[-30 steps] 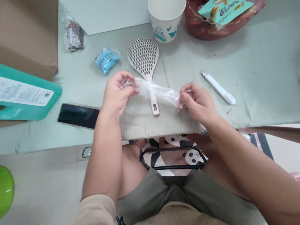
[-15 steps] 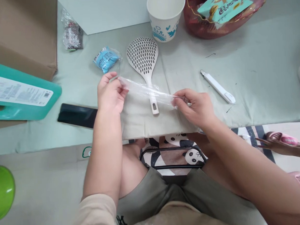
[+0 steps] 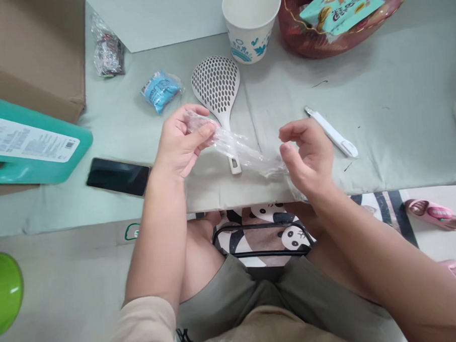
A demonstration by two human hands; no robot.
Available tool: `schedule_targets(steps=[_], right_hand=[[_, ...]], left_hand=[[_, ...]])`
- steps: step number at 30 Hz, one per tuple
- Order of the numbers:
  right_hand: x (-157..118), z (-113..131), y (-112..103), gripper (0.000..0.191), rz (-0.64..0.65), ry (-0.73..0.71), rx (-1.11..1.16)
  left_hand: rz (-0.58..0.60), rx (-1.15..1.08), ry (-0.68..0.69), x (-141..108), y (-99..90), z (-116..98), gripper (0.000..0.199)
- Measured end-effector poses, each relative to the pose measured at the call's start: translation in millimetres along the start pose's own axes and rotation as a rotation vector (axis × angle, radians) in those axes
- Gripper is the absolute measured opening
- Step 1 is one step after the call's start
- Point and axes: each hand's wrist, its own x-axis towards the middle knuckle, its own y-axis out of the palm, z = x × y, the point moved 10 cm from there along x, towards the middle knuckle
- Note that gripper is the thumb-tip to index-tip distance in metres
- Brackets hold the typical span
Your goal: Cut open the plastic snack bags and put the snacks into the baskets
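Observation:
My left hand [image 3: 187, 140] pinches one end of a clear plastic wrapper [image 3: 246, 152], which hangs in a crumpled strip toward the right. Its far end droops beside my right hand [image 3: 306, 155], whose fingers are curled with thumb and forefinger apart and nothing visible between them. Beneath the wrapper lies a light grey skimmer [image 3: 216, 83], its perforated bowl pointing away from me and part of its handle covered. A white utility knife [image 3: 332, 131] rests just beyond my right hand. Left of my left wrist is a black phone [image 3: 118, 176].
A blue packet [image 3: 161, 90] and a clear-wrapped dark item [image 3: 108, 55] lie farther back. Behind the skimmer stand a paper cup [image 3: 250, 31] and a red basket [image 3: 313, 46] holding snack packets. A green container [image 3: 34, 144] and cardboard box [image 3: 34, 53] occupy the left. A person's pink-sandalled feet [image 3: 430, 212] show at right.
My right hand has let go of the wrapper's end and opened slightly. My left hand has moved a little right, still pinching the wrapper. Another person's hand at the right has left view.

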Motion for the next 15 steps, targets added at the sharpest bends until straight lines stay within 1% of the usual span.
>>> schedule_targets(steps=[1,5,7,8,10,12,13,15], right_hand=[[0.1,0.9,5.4,0.022,0.053,0.001,0.006],[-6.3,2.8,34.5,0.028,0.332,0.037,0.003],[-11.8,6.1,45.7,0.023,0.44,0.024,-0.006],[-14.5,8.4,50.1,0.024,0.481,0.009,-0.005],[-20.4,13.3,58.6,0.035,0.559,-0.022,0.015],[-26.4,16.2,66.1,0.041,0.625,-0.025,0.061],[-29.6,16.1,69.8,0.041,0.656,-0.009,0.09],[-37.3,12.3,78.3,0.038,0.725,0.07,0.164]], left_hand=[[0.015,0.013,-0.007,-1.5,4.7,1.1,0.029],[0.118,0.047,-0.005,-7.4,24.8,7.0,0.032],[0.156,0.064,0.007,-10.1,31.8,8.6,0.038],[0.159,0.071,0.007,-11.2,33.7,9.2,0.041],[0.143,0.072,0.002,-13.0,35.4,9.6,0.051],[0.14,0.062,0.02,-14.1,37.9,7.1,0.061],[0.146,0.058,0.041,-14.1,39.5,5.1,0.065],[0.155,0.064,0.095,-12.4,41.2,1.5,0.071]])
